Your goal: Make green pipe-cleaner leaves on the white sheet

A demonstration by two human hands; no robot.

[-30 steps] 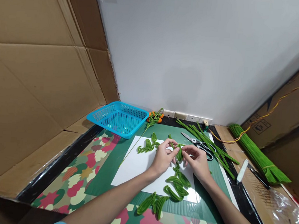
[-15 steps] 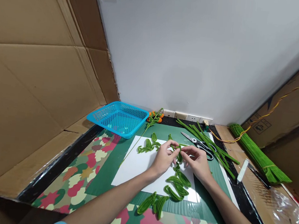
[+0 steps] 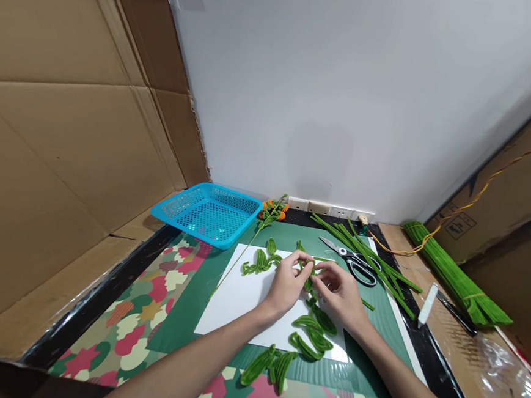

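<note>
Over the white paper (image 3: 234, 307), my left hand (image 3: 288, 282) pinches a green pipe-cleaner leaf (image 3: 308, 283) between thumb and fingers. My right hand (image 3: 338, 293) is closed at the same leaf from the right, fingertips meeting those of the left. The fingers partly hide the leaf. Several finished pipe-cleaner leaves (image 3: 314, 335) lie just below my hands, and more leaves (image 3: 260, 261) lie to the left on the paper. Two leaf pieces (image 3: 259, 365) rest at the near edge of the green mat (image 3: 178, 315).
Black-handled scissors (image 3: 356, 267) and loose green pipe cleaners (image 3: 392, 276) lie right of my hands. A blue basket (image 3: 213, 216) stands at the back left, beside an orange flower stem (image 3: 271, 212). At the right are a pipe-cleaner bundle (image 3: 457, 272), a white stick (image 3: 427, 305) and a plastic bag (image 3: 509, 371).
My right hand has shifted slightly left and down, its fingers more curled, with the leaf between both hands. The view has shifted a little.
</note>
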